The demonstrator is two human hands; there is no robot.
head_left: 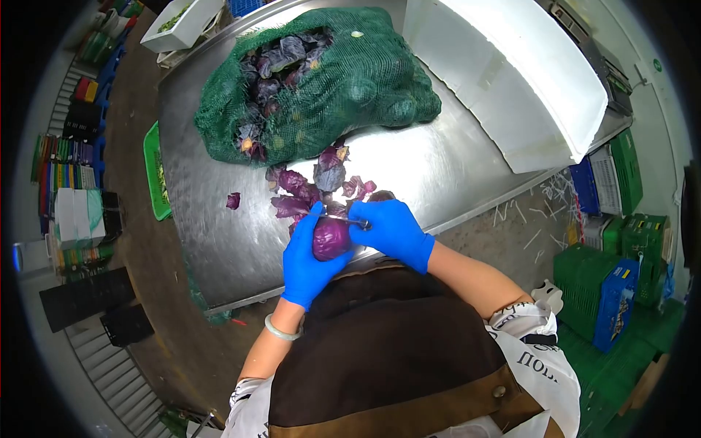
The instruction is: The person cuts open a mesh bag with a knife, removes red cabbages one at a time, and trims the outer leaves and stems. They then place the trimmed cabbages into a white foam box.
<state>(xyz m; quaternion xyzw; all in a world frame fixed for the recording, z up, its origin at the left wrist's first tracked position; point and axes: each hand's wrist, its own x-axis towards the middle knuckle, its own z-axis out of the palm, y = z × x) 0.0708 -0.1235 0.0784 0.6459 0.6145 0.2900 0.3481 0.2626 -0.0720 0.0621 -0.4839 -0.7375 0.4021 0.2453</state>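
My left hand (302,264), in a blue glove, is wrapped round the side of a red cabbage (331,240) close to my apron. In my right hand (394,229), also gloved in blue, is a knife (342,218). Its blade lies across the top of the cabbage and points towards my left thumb. Torn purple leaves (296,186) are scattered on the steel table (226,252) just beyond my hands. Behind them rests a green mesh sack (365,80), its mouth gaping over several dark red cabbages (281,62).
A large white bin (504,80) stands at the table's right side. A white box (182,25) with green bits sits at the far left, and a green crate (155,171) is beside the table's left edge. Stacked green crates (591,281) stand on the right.
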